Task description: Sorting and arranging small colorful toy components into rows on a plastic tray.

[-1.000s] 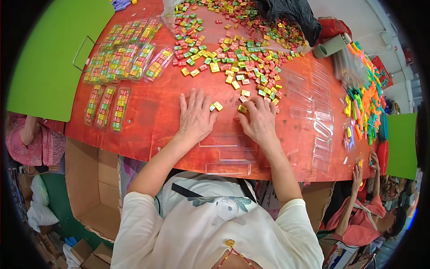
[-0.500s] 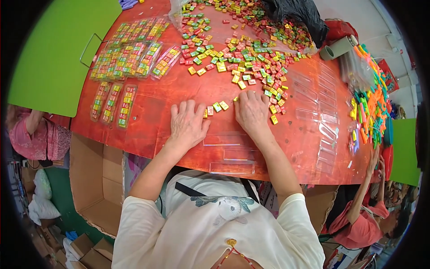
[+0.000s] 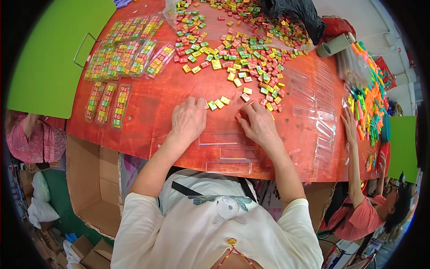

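My left hand (image 3: 188, 120) rests on the red tabletop with its fingers bent together over the left end of a short row of small boxes. The edge of a red box (image 3: 206, 105) shows at its fingertips; what lies under the fingers is hidden. Beside it, the row goes on with small yellow boxes (image 3: 218, 103) that have green marks. My right hand (image 3: 260, 126) is closed in a pinch, and a small red box (image 3: 238, 116) shows at its thumb and forefinger. Clear plastic trays (image 3: 235, 153) lie nearer to me, between my forearms.
A big pile of small coloured boxes (image 3: 251, 54) spreads across the far side, beside a black bag (image 3: 298, 18). Filled clear trays (image 3: 121, 58) lie at left. More clear trays (image 3: 324, 121) stand right, near a co-worker's hand (image 3: 349, 126) and colourful plastic pieces (image 3: 374, 103).
My left hand has moved right, over the row's left end. The right hand has drawn a little nearer to me, pinching a red box. A co-worker's hand has reached onto the table's right side.
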`<state>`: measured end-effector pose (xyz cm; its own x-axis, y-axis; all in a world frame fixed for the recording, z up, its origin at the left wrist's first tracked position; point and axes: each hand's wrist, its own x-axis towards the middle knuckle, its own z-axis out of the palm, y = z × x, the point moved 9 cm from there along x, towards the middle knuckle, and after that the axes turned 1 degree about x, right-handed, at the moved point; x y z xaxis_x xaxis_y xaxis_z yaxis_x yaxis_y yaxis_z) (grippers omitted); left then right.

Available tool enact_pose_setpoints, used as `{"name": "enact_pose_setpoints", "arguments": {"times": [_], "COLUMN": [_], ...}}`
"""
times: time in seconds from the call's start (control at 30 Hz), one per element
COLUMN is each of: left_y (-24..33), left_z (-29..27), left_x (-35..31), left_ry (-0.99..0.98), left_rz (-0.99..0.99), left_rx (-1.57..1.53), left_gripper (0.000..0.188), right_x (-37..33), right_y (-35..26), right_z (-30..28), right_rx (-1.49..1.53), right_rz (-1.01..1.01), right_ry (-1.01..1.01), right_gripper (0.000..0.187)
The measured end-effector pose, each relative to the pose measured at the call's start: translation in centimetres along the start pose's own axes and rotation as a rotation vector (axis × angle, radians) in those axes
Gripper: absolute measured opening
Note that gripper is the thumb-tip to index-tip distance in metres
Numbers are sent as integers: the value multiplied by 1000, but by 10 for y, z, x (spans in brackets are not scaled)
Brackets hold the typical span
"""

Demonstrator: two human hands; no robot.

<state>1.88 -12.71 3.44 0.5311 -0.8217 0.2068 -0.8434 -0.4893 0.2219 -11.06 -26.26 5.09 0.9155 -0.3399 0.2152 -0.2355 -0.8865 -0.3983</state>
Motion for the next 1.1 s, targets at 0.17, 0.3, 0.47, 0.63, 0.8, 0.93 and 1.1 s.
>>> {"name": "enact_pose_setpoints", "arguments": {"times": [0.17,0.3,0.47,0.63,0.8,0.93,1.1], "left_y": [2,8,8,10,12,13,32], "left_z": [-7,1,3,4,6,8,-20], "left_x": [-2,0,4,5,4,2,-15], "left_ry": [-13,-60,-85,-84,-26,-60,-50], "left_rz": [-31,-50,-85,-56,11,52,166], "left_rx": [-53,-54,-98,-140,-159,-146,-228], "left_gripper": [27,46,44,37,27,26,26], "right_x": [9,35,48,50,44,37,4], "right_y": [8,9,3,-19,-21,-18,-43], "right_z": [12,24,32,24,40,39,4], "right_rx": [-128,-176,78,153,71,56,84], "right_rz": [47,48,94,-60,-126,-83,-20], "right_ry": [-22,35,-29,-132,-156,-121,-92], "right_gripper": [16,16,21,37,32,25,20]}}
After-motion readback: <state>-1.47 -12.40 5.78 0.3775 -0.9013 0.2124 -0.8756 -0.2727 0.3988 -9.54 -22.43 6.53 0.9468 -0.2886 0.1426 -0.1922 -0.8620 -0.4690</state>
